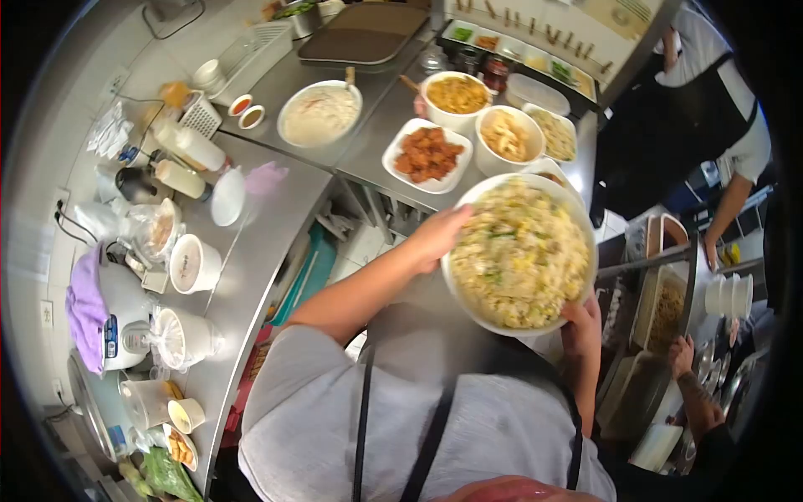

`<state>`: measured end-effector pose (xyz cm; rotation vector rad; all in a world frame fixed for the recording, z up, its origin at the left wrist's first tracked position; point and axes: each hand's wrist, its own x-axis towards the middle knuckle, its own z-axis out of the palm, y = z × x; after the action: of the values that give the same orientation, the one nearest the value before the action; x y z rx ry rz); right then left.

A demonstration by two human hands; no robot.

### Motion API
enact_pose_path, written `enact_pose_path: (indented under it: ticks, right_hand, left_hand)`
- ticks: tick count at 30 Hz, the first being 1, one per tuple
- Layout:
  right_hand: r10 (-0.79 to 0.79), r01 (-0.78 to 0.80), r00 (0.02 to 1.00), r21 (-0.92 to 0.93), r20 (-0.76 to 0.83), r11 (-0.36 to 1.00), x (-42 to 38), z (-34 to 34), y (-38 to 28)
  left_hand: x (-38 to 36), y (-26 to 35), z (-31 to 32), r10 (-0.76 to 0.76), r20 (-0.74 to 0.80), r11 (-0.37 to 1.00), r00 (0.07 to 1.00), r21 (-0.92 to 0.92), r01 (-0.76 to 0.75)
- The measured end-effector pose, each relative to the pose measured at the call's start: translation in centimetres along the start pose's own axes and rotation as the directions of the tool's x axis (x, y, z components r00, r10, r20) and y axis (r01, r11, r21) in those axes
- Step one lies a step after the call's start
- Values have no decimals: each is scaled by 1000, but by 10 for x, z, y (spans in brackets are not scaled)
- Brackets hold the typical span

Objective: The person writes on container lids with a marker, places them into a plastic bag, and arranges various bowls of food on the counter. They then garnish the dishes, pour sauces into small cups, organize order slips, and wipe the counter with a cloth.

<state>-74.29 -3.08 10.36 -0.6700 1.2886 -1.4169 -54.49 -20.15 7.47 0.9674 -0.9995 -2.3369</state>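
Observation:
A large white bowl heaped with fried rice [520, 255] is held up between my two hands. My left hand [443, 234] grips its rim on the left side. Lower right, my right hand [579, 322] has its thumb over the rim, with the other fingers partly hidden by the bowl. Just beyond the bowl, on the steel counter, stand a square white dish of reddish fried pieces [428, 155], a tub of orange-yellow food [457, 94], a tub of pale yellow pieces [508, 135] and a container of pale food [552, 135].
A white bowl of pale powder [319, 115] and a brown tray [364, 35] sit further back. Bottles, tubs and a purple cloth [85, 308] line the left counter [251, 251]. Two other people work at the right, one hand [682, 355] near food pans.

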Motion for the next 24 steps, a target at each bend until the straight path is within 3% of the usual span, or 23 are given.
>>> enact_pose_path:
  ticks: [1,4,5,7,9,11,14,16,20,24]
  right_hand:
    - [43,-37,992,-58,122,998,18,16,5]
    - [-49,15,897,79,440,997,78,92,16]
    - [-38,-51,837,148,546,988,100,117,22]
    - [157,-391,818,335,554,857,150,169,49]
    - [248,-482,820,388,516,785,208,230,86]
    - [349,-417,812,45,467,908,265,262,133]
    - [520,-534,812,-23,265,845,290,329,128]
    - [555,-556,826,-17,98,831,310,360,125]
    - [545,-530,830,-136,118,837,365,363,155]
    - [496,-469,865,-225,79,854,396,362,130]
  left_hand:
    - [-13,-4,-30,25,-79,995,997,-93,-32]
    - [-66,18,-92,46,-312,952,949,-275,-136]
    - [-79,30,-114,67,-366,939,928,-291,-183]
    - [-103,50,-153,99,-471,903,877,-327,-278]
    - [-111,74,-193,239,-520,847,820,-302,-438]
    - [-111,105,-223,323,-582,792,746,-264,-550]
    - [-94,151,-266,366,-668,748,648,-203,-632]
    - [-69,174,-300,420,-683,712,598,-161,-684]
    - [-19,209,-347,420,-724,652,548,-180,-737]
    - [30,234,-387,375,-786,711,492,-97,-697]
